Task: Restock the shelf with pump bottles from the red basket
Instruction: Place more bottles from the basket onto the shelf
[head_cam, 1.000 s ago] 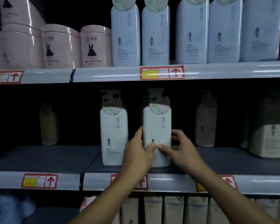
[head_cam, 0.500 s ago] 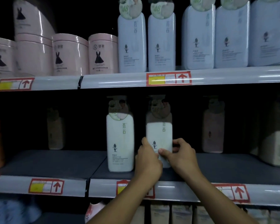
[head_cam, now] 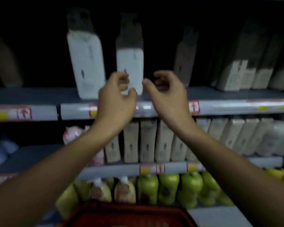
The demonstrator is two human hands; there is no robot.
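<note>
Two white pump bottles stand side by side on the grey shelf (head_cam: 220, 94): one at the left (head_cam: 86, 63), the other (head_cam: 129, 63) just right of it. My left hand (head_cam: 116, 97) hovers in front of the right bottle's base, fingers loosely curled and holding nothing. My right hand (head_cam: 167, 92) is to the right of that bottle, apart from it, fingers relaxed and empty. The red basket (head_cam: 129, 215) shows its rim at the bottom centre; its contents are hidden. The picture is blurred.
More dim bottles (head_cam: 184, 59) and beige cartons (head_cam: 233, 76) stand further right on the same shelf. The shelf below holds a row of beige bottles (head_cam: 147, 141) and a pink pack (head_cam: 72, 133). Green bottles (head_cam: 167, 189) fill the lowest shelf.
Both hands have let go of the right white bottle and drawn back from it. The view has tilted down, bringing the lower shelves and the red basket into sight.
</note>
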